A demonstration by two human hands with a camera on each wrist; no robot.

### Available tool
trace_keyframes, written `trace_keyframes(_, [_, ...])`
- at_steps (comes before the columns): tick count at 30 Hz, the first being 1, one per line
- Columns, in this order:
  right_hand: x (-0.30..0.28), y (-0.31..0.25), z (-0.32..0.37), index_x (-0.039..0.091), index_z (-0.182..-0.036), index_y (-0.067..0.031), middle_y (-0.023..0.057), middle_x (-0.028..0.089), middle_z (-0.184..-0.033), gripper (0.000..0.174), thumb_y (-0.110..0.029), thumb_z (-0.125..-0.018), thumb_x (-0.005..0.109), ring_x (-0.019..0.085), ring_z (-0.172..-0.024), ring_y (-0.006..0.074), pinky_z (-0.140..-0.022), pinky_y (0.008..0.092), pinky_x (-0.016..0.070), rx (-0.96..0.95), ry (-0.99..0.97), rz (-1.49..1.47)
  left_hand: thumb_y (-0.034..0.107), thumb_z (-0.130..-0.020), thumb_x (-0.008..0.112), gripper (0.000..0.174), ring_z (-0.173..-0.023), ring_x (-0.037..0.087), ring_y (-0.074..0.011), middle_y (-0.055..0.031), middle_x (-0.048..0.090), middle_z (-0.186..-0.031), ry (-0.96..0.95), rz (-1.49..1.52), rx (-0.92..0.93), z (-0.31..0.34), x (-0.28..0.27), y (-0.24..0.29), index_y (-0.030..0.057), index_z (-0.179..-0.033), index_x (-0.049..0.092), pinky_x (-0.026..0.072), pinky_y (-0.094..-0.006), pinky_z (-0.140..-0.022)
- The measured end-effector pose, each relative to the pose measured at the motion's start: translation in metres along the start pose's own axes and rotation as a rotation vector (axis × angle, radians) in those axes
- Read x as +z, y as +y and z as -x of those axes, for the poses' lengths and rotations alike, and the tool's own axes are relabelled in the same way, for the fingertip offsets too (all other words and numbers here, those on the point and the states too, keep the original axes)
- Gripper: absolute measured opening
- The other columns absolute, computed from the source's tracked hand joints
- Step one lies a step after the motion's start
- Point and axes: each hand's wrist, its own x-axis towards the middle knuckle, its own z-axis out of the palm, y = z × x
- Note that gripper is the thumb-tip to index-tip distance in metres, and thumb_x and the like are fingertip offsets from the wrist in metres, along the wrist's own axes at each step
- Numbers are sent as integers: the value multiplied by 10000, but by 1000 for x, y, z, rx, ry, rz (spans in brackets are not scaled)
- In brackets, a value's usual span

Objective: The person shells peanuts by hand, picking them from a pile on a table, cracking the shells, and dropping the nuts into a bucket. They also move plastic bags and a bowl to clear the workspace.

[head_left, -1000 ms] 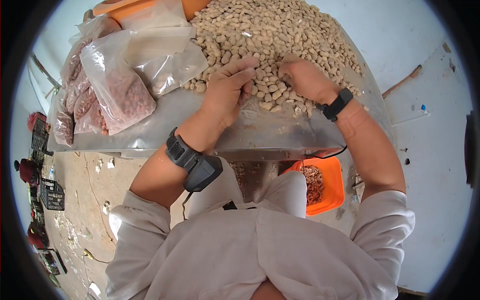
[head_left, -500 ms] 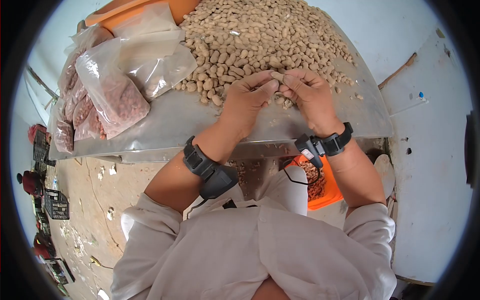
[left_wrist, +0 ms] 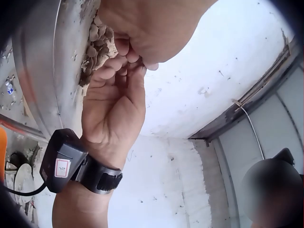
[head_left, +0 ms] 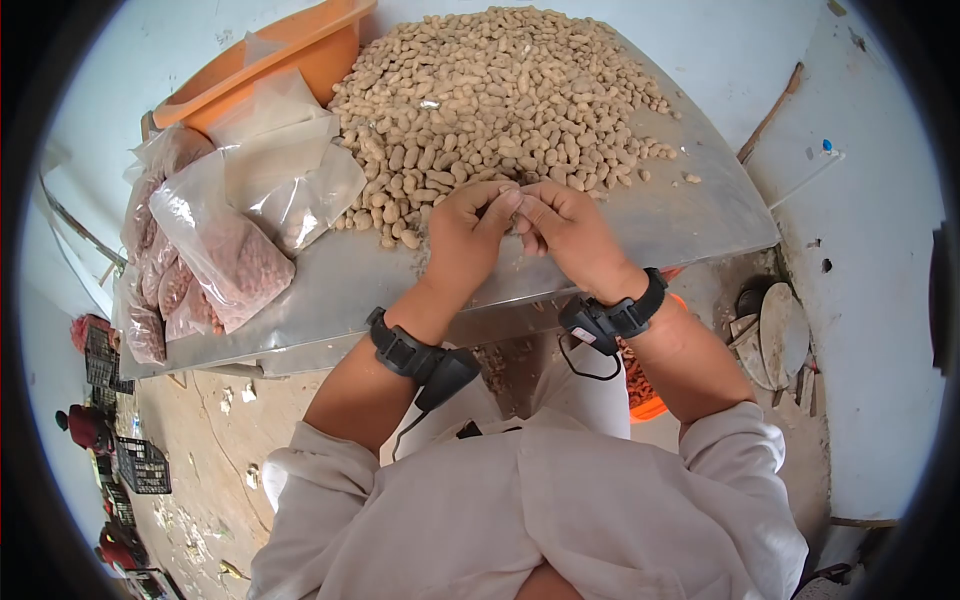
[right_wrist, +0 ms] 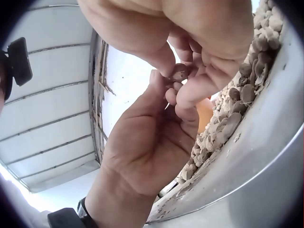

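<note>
2 hands meet just above the near edge of a heap of peanuts (head_left: 490,100) that covers the far half of a metal-topped desk (head_left: 670,225). The left hand (head_left: 462,238) and the right hand (head_left: 572,235) touch fingertip to fingertip, and both are clamped on 1 peanut (right_wrist: 179,72). In the right wrist view the left thumb presses up against the peanut, while the right thumb and curled fingers pinch it from above. The peanut is held in the air, clear of the desk, just beside the nearest pods of the heap. It looks brown and part-covered by fingers, so whether its shell is whole or split cannot be told from here. To the left of the heap lie several clear bags (head_left: 215,255) filled with reddish kernels, overlapping 1 another and reaching the desk's left edge. Behind them, at the far left corner, stands an orange tub (head_left: 265,65). Under the desk, beside the person's right knee, part of an orange bin (head_left: 645,405) shows. Scraps of shell lie on the dirt floor (head_left: 200,420) to the left.
</note>
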Motion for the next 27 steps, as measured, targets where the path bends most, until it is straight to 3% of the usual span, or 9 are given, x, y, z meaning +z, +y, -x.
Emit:
trace_keyframes(7, [12, 15, -15, 609, -803, 15, 9, 541, -614, 217, -167, -880, 519, 482, -547, 61, -489, 222, 385, -164, 169, 124, 154, -853, 586, 187, -626, 541, -103, -60, 616, -700, 144, 53, -18, -5, 6, -12, -24, -856, 643, 442, -243, -586])
trace_keyframes(10, [17, 15, -20, 587, -738, 7, 4, 513, -590, 235, -165, -882, 518, 457, -533, 59, -472, 220, 363, -190, 211, 147, 165, -861, 583, 195, -590, 533, -87, -46, 611, -678, 149, 95, -175, -8, 6, -16, -18, -866, 650, 434, -232, -546])
trace_keyframes(13, [22, 15, -28, 553, -697, -17, 6, 499, -585, 246, -163, -890, 506, 438, -517, 64, -448, 219, 334, -19, 249, -276, 168, -895, 532, 220, -539, 427, -31, 11, 547, -646, 226, 174, -134, -8, 15, -11, -18, -881, 649, 336, -180, -483])
trace_keyframes(16, [32, 6, -27, 526, -686, -39, 2, 479, -581, 251, -163, -901, 488, 418, -492, 71, -427, 217, 311, -5, 292, -440, 168, -900, 529, 228, -544, 447, -48, 1, 550, -649, 250, 192, -140, -11, 17, -6, -33, -893, 638, 359, -188, -488])
trace_keyframes(19, [31, 11, -29, 532, -750, -34, 8, 484, -632, 217, -163, -915, 474, 452, -509, 89, -427, 185, 326, 23, 279, -526, 156, -912, 513, 234, -571, 467, -66, -15, 558, -689, 238, 465, -275, -8, 17, 2, -53, -967, 604, 387, -197, -519])
trace_keyframes(22, [31, 5, -30, 540, -719, -33, 8, 502, -597, 248, -163, -915, 463, 432, -486, 74, -425, 205, 323, 54, 305, -577, 138, -923, 490, 242, -617, 496, -89, -38, 577, -758, 223, 662, -276, -11, 16, -12, -64, -1036, 559, 427, -217, -567])
trace_keyframes(27, [29, -2, -31, 569, -751, -8, 23, 535, -620, 207, -131, -898, 492, 475, -509, 77, -460, 203, 370, -31, 204, -346, 135, -935, 454, 217, -659, 520, -122, -59, 584, -816, 160, 951, -382, -13, 8, -18, -40, -1018, 551, 459, -248, -614])
